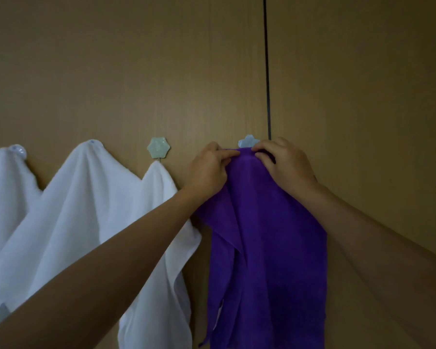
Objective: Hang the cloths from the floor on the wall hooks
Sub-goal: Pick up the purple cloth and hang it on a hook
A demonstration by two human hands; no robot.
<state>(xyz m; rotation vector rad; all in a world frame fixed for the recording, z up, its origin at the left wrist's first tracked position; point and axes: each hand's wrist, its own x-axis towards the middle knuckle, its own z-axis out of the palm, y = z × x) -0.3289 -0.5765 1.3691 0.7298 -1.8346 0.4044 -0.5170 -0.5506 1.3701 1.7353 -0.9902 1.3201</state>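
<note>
At the far left a white cloth (pixel 8 197) hangs from a pale round hook (pixel 19 150), its top draped over the hook so that only part of the hook shows. Just beside it a wider white cloth (pixel 86 210) peaks at a second hook (pixel 92 142), which is almost wholly covered. Next comes a green star hook (pixel 158 147), with a white corner (pixel 161 190) hanging from its wire. Whether that corner belongs to the wider cloth or is a separate piece, I cannot tell. The left forearm crosses in front of these white folds.

The left hand (pixel 209 170) pinches the upper edge of the purple cloth (pixel 267 235) between thumb and forefinger, the other fingers curled. The purple cloth hangs against the wooden wall (pixel 363 96), its top bunched just under a blue star hook (pixel 248 141), covering the hook's lower part. The right hand (pixel 285 165) grasps the same top fold from the other side, its fingertips curled into the fabric and touching the hook's edge. A dark seam (pixel 266 71) runs up the wall above the right hand.
</note>
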